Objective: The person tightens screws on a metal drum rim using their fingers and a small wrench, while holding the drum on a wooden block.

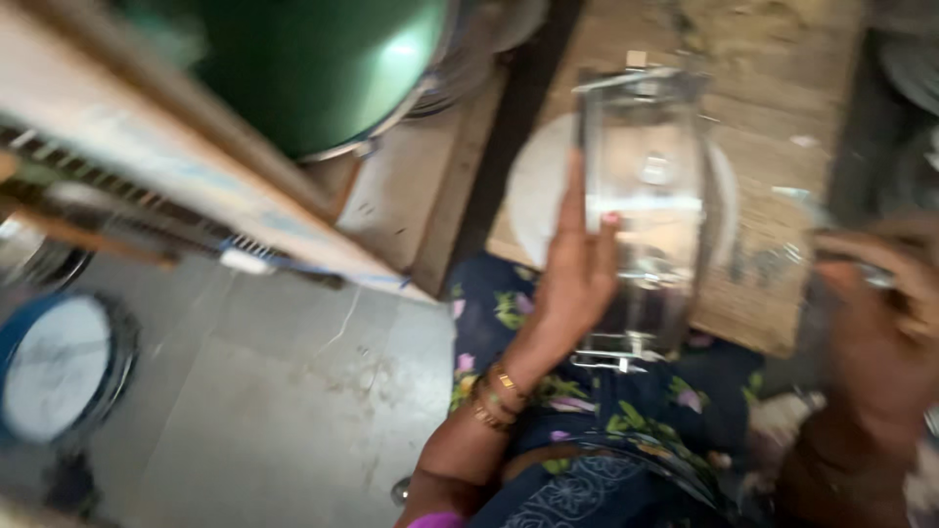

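Observation:
My left hand point(572, 274) grips the left side of a shiny steel cylindrical vessel point(646, 205) that lies on its side, with small lugs at both ends. The vessel is held over a round white plate point(533, 186) on a wooden board point(782, 127). Gold bangles circle my left wrist. My right hand point(875, 313) is blurred at the right edge, fingers curled around something small and metallic that I cannot identify.
A large green drum point(323, 68) stands at top left beside a long wooden beam point(176, 166). A blue-rimmed round container point(59, 367) sits at the left on the grey tiled floor point(284, 391). Dark floral cloth point(587, 420) covers my lap.

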